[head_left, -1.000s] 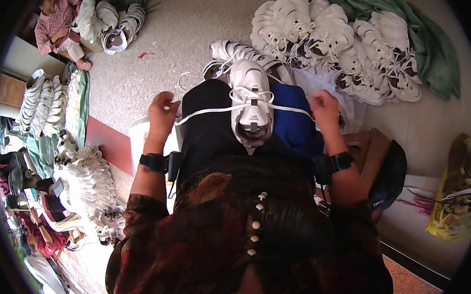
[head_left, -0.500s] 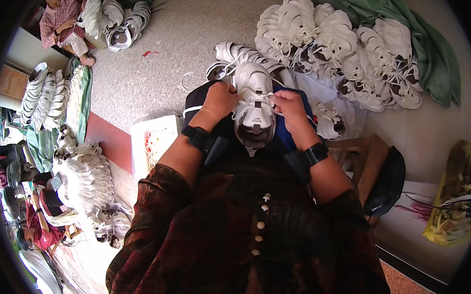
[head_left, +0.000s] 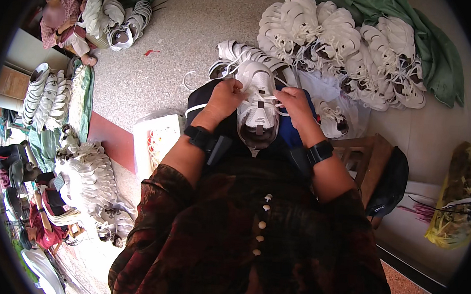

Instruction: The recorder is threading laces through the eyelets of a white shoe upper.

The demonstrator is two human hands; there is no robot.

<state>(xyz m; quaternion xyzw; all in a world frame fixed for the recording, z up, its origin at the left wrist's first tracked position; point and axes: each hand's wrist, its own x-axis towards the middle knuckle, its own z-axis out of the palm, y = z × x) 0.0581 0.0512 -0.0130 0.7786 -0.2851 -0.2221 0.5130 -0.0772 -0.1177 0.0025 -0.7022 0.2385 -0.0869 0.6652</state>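
On my lap rests a white shoe upper (head_left: 260, 116), its toe pointing away from me and its dark brown lining showing at the near opening. A white lace (head_left: 269, 98) crosses its tongue. My left hand (head_left: 228, 97) is closed at the shoe's left edge, fingers pinched on the lace there. On the other side, my right hand (head_left: 295, 103) pinches the lace between thumb and finger, a little off the shoe's right edge. Just beyond the shoe lies a row of nested white uppers (head_left: 240, 52).
Large piles of white uppers (head_left: 340, 38) lie at the far right beside green cloth (head_left: 443, 72). More stacks (head_left: 87, 176) are at left. A white box (head_left: 158, 143) with orange-red loops stands by my left arm, a wooden stool (head_left: 375, 165) by my right. Other people (head_left: 66, 21) sit at left.
Both hands have shifted slightly; the right hand has moved a bit outward and up from the shoe, with the lace stretched from its fingers. The shoe stays on my lap.
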